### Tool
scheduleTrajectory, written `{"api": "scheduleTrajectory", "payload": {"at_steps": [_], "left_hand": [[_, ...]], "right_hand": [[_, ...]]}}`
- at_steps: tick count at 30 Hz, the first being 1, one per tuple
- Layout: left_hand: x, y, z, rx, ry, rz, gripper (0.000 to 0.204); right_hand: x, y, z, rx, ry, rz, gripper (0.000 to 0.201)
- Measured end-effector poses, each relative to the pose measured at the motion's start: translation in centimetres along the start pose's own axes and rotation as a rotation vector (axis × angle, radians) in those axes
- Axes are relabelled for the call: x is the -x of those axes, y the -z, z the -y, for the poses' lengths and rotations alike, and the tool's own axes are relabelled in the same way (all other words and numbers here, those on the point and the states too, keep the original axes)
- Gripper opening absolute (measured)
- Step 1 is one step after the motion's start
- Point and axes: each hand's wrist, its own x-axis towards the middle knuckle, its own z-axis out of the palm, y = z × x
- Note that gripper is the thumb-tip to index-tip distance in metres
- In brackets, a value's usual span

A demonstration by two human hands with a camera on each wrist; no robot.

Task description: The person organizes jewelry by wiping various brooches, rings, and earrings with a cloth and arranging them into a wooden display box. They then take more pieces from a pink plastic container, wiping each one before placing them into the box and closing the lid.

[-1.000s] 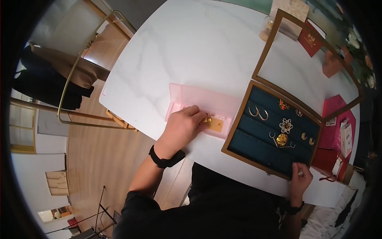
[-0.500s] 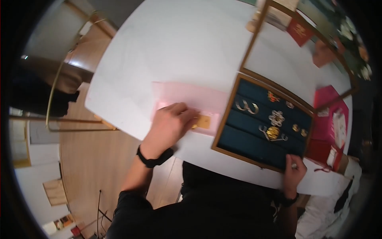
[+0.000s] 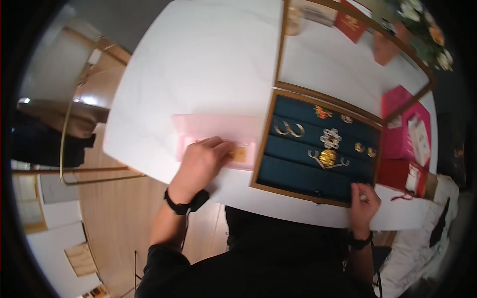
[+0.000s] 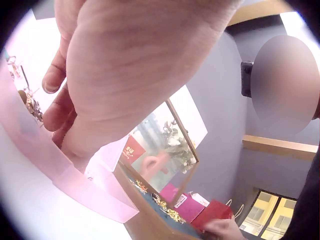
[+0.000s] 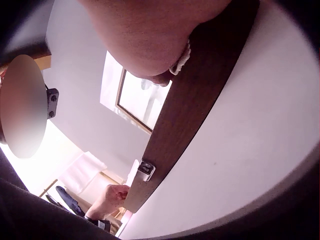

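My left hand [image 3: 202,161] reaches into a pink box [image 3: 218,122] with a raised lid. Its fingers curl down beside a gold card [image 3: 239,155] and some gold jewelry; I cannot tell whether they pinch a piece. The left wrist view shows small jewelry [image 4: 31,104] just beyond the fingertips. At the front right corner of a wooden jewelry case [image 3: 293,195], my right hand [image 3: 365,204] has curled fingers around a small whitish textured piece [image 5: 182,60]. Teal rows inside the case carry hoop earrings [image 3: 289,129], a flower brooch [image 3: 330,138] and a round gold ornament [image 3: 327,157].
The case's glass lid [image 3: 328,103] stands raised behind it. To the right lie a magenta bag [image 3: 397,97] and a red bag [image 3: 392,172]. A red booklet [image 3: 352,26] and flowers [image 3: 417,30] are at the back. A gold-coloured rail [image 3: 63,139] stands beyond the table's left edge.
The head view has shifted, so the table and case appear farther left. My left hand stays in the pink box, and my right hand keeps its place at the case's corner.
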Motion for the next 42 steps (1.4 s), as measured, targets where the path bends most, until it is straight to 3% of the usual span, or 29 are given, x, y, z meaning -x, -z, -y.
{"api": "scheduleTrajectory", "payload": {"at_steps": [8, 18, 22, 25, 27, 30, 34, 36, 38, 40, 42], "left_hand": [[0.5, -0.2, 0.3, 0.046, 0.055, -0.014, 0.023], [0.8, 1.0, -0.4, 0.244, 0.262, -0.076, 0.020], [1.0, 0.6, -0.5, 0.314, 0.265, -0.120, 0.015], [1.3, -0.1, -0.9, 0.494, 0.251, -0.218, 0.009], [1.5, -0.7, -1.5, 0.951, 0.341, -0.245, 0.006], [0.9, -1.5, -2.9, 1.290, 0.338, -0.175, 0.007], [-0.9, -2.5, -5.9, 1.515, 0.408, -0.114, 0.005], [-1.9, -3.1, -7.7, 1.559, 0.367, -0.093, 0.006], [-2.7, -3.7, -9.3, 1.619, 0.330, -0.001, 0.006], [-3.1, -4.4, -10.8, 1.645, 0.287, 0.026, 0.007], [-2.6, -5.6, -12.1, 1.539, 0.141, -0.038, 0.010]], "right_hand": [[-0.3, 0.5, 0.3, 0.014, -0.007, 0.072, 0.008], [-0.2, 0.3, 0.2, 0.004, 0.016, 0.050, 0.008], [-0.3, 0.4, 0.5, 0.022, 0.027, 0.046, 0.009], [-0.4, 0.6, 0.6, 0.018, 0.030, 0.057, 0.009], [-0.5, 0.8, 0.7, -0.016, 0.005, 0.100, 0.009], [-0.8, 1.2, 0.6, -0.087, -0.048, 0.163, 0.008], [-2.4, 1.1, 4.0, -0.178, -0.060, 0.306, 0.007], [-3.8, 0.8, 7.3, -0.288, 0.075, 0.491, 0.010], [-4.8, 0.2, 9.4, -0.385, 0.178, 0.507, 0.018], [-6.0, -0.1, 11.4, -0.388, 0.117, 0.543, 0.021], [-5.7, 0.0, 12.1, -0.394, 0.042, 0.593, 0.024]]}}
